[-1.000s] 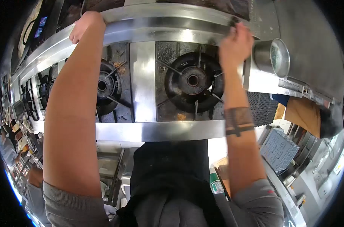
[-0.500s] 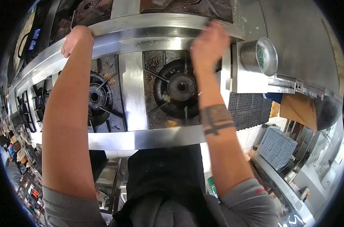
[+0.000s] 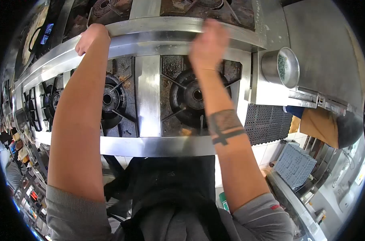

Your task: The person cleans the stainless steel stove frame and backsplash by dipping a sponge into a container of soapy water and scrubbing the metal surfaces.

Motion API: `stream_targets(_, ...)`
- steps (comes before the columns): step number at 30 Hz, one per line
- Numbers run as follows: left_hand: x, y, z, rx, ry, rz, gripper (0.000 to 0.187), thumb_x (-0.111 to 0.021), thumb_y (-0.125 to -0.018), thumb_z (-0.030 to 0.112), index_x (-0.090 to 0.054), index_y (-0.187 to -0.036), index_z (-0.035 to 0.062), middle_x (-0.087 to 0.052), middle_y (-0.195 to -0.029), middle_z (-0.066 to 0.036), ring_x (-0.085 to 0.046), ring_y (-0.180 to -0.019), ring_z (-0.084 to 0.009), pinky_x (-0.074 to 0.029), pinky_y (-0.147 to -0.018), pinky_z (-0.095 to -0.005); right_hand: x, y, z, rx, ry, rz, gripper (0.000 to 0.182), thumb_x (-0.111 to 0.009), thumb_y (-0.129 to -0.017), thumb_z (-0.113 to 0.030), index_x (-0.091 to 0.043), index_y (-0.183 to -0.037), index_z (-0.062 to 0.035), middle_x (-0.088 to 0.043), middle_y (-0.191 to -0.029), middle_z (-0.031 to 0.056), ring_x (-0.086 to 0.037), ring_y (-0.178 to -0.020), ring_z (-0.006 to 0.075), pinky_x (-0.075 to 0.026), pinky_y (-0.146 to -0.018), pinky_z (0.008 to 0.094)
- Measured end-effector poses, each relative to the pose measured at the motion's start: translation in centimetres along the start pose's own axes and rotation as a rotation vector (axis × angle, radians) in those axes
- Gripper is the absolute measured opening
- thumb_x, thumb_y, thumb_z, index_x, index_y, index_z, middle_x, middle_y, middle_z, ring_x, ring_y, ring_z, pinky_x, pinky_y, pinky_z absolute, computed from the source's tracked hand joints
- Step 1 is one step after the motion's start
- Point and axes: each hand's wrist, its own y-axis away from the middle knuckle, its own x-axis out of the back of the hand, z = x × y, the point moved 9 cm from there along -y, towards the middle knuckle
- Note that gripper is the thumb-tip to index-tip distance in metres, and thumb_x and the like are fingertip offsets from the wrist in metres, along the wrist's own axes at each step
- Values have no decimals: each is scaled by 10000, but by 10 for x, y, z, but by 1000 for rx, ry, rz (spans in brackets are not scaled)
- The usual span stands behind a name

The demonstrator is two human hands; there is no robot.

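Both your hands rest on the one steel rail (image 3: 150,34) running left-right behind two near burners (image 3: 192,96), left hand (image 3: 90,36) gripping its far edge, right hand (image 3: 208,42) flat, grip open.

Between the two hands the raised stainless steel rail (image 3: 150,34) runs bare, so passage along it is open. Below the right hand (image 3: 208,44) the blackened round gas burner (image 3: 194,96) juts up; to its right a shiny round steel pot (image 3: 281,66) blocks the ledge
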Motion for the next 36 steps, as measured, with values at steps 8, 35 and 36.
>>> stream_targets(8,-3,9,8,-146,-135,-87,558,-648,-1026,379,-461,-1336,-46,-580,-1292,-151,-664,-1181,-321,-588,-875,-407,40,-13,-18,-299,-327,-426,259,-575,-1021,-172,-685,-1238,-81,-701,-1234,208,-661,-1160,413,-540,-988,511)
stream_targets(35,-11,-3,3,-139,185,-110,584,-610,-1039,325,-380,-1282,-154,-530,-1280,-297,-665,-1179,-447,-582,-961,-512,90,-107,33,-395,-337,-717,366,-595,-1070,-192,-662,-1425,-135,-707,-1359,73,-614,-1302,183,-433,-1134,354)
stream_targets(36,-12,-5,4,-139,174,-93,581,-609,-1039,324,-381,-1279,-154,-532,-1274,-295,-665,-1177,-449,-585,-956,-511,53,-106,-10,-351,-379,-746,368,-606,-1055,-175,-666,-1419,-171,-710,-1353,96,-641,-1285,239,-432,-1158,372)
